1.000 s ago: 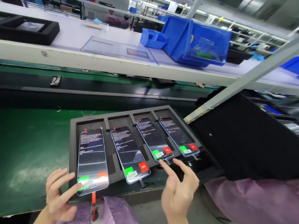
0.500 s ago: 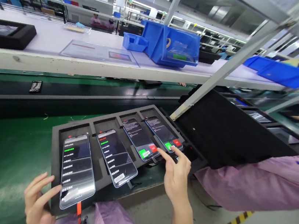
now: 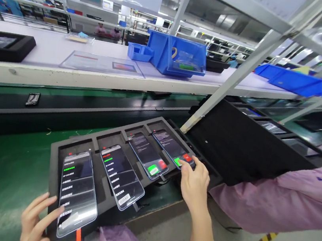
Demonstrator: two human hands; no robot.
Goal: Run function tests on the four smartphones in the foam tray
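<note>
- Here's my left hand [image 3: 34, 221], fingers fanned wide and gripping nothing; one tip is at the left edge of the leftmost phone [image 3: 79, 192], touching or just above, I can't tell.
- Across to my right hand [image 3: 196, 184], loosely open, nothing held, fingertips at the lower end of the rightmost phone [image 3: 169, 145]; contact, again, I can't be sure of.
- Handling: I'd judge each phone light, stiff and slick, its glass easily smeared or cracked. Best hold, I reckon, is by the long side edges.
- Count them: four phones, with the second phone [image 3: 122, 179] and third phone [image 3: 147, 156] between, one to each of four slots in one dark tray [image 3: 53, 165]. Two screens show lists, two show coloured squares.
- One orange plug [image 3: 78, 236] below the leftmost; tugging it could drag that phone.
- Beneath, one green desk [image 3: 0, 177].
- Farther out, a shelf [image 3: 95, 77] carries a big bin [image 3: 158, 54] and a small bin [image 3: 139, 53], both blue, side by side.
- Right of me, another person's purple sleeve [image 3: 270, 195].
</note>
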